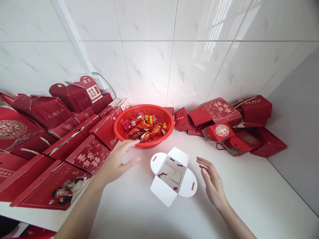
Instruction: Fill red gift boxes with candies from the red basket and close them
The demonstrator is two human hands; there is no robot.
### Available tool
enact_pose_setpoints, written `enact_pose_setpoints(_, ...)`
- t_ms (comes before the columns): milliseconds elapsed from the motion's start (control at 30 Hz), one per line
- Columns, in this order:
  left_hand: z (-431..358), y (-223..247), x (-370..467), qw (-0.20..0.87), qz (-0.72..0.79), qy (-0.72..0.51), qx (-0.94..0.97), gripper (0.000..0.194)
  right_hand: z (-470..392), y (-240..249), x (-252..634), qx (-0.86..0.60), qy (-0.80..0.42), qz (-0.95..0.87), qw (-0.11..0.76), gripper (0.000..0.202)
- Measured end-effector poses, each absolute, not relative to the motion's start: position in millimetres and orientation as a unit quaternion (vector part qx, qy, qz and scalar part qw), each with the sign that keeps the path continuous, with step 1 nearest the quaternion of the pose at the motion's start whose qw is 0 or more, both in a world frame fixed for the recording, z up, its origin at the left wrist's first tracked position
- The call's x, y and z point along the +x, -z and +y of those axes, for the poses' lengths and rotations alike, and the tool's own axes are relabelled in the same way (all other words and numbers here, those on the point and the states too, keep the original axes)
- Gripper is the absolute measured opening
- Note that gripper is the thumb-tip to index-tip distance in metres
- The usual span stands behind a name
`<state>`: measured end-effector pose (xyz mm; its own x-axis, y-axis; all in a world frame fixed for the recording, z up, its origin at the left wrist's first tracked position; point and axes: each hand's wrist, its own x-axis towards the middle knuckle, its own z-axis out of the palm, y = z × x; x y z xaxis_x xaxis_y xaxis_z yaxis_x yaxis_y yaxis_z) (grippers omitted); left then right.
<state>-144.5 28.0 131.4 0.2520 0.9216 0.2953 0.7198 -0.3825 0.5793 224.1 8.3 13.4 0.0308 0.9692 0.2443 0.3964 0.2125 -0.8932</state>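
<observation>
A small paper gift box (169, 198) stands on the white tabletop with its four flaps folded outward, its white inside facing up. Two of the flaps are rounded and have slots. To the left of it, my left hand (117, 162) is open, fingers stretched toward the front rim of a red plastic basket (117, 127); whether the fingertips touch the rim I cannot tell. Wrapped sweets (146, 124) in red and gold lie in the basket. On the box's right side, my right hand (211, 182) hovers open, apart from the flap and holding nothing.
Red gift boxes and bags (87, 154) are packed along the left side. More red boxes (221, 111) are piled at the back right. A tiled wall (149, 73) closes off the back, with a socket (99, 82) and cable behind the left boxes.
</observation>
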Motion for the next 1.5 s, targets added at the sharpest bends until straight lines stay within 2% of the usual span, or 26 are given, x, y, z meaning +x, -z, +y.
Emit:
enact_pose_setpoints(100,59.3,-156.6,-160.5,0.083,0.578,-0.352,0.732,0.044,1.3,11.2,229.0,-0.584,-0.360,-0.587,0.430,0.032)
enact_pose_setpoints(167,89.1,-166.1,-165.7,0.065,0.604,-0.349,0.713,0.036,2.1,16.1,225.1,-0.573,-0.402,-0.588,0.406,0.029)
enact_pose_setpoints(233,121.0,-166.9,-166.1,0.105,0.618,-0.260,0.734,0.032,4.9,14.1,219.2,-0.546,-0.428,-0.601,0.396,0.029)
enact_pose_setpoints(333,162.7,-152.3,-161.1,0.225,0.583,-0.113,0.772,0.029,7.6,8.7,213.9,-0.528,-0.445,-0.614,0.383,0.028)
enact_pose_setpoints(467,193.9,-121.9,-157.2,0.297,0.557,-0.031,0.775,0.018,5.6,9.2,218.3,-0.530,-0.446,-0.623,0.364,0.029)
enact_pose_setpoints(533,199.3,-111.6,-157.7,0.306,0.564,-0.009,0.767,0.025,4.8,10.6,221.8,-0.536,-0.443,-0.625,0.354,0.029)
enact_pose_setpoints(667,199.4,-107.9,-155.4,0.298,0.545,-0.064,0.781,0.063,7.3,10.4,224.0,-0.546,-0.438,-0.627,0.342,0.030)
enact_pose_setpoints(700,199.2,-108.9,-154.1,0.291,0.531,-0.095,0.790,0.063,8.3,10.1,223.8,-0.545,-0.438,-0.628,0.341,0.030)
enact_pose_setpoints(800,200.4,-110.3,-151.1,0.256,0.529,-0.140,0.797,0.041,10.6,10.5,223.3,-0.534,-0.449,-0.634,0.334,0.031)
enact_pose_setpoints(867,201.2,-108.5,-150.1,0.244,0.557,-0.092,0.789,0.033,11.5,11.9,223.4,-0.529,-0.453,-0.638,0.329,0.032)
enact_pose_setpoints(933,199.9,-105.7,-148.3,0.240,0.572,-0.025,0.784,0.034,12.1,13.2,223.8,-0.530,-0.454,-0.637,0.326,0.031)
enact_pose_setpoints(1167,189.8,-102.3,-133.3,0.160,0.639,0.124,0.742,0.083,11.4,13.6,226.9,-0.528,-0.474,-0.630,0.316,0.031)
enact_pose_setpoints(1233,191.4,-102.9,-131.3,0.153,0.650,0.147,0.729,0.087,11.0,13.7,227.6,-0.529,-0.477,-0.630,0.309,0.030)
enact_pose_setpoints(1267,192.7,-103.3,-130.8,0.157,0.650,0.158,0.727,0.082,11.1,13.6,227.6,-0.531,-0.477,-0.630,0.306,0.030)
enact_pose_setpoints(1400,198.0,-105.6,-131.4,0.191,0.636,0.182,0.725,0.041,13.0,10.2,225.0,-0.532,-0.476,-0.629,0.307,0.029)
enact_pose_setpoints(1500,199.5,-106.8,-134.3,0.195,0.643,0.138,0.728,0.041,14.4,6.2,222.5,-0.531,-0.476,-0.629,0.310,0.030)
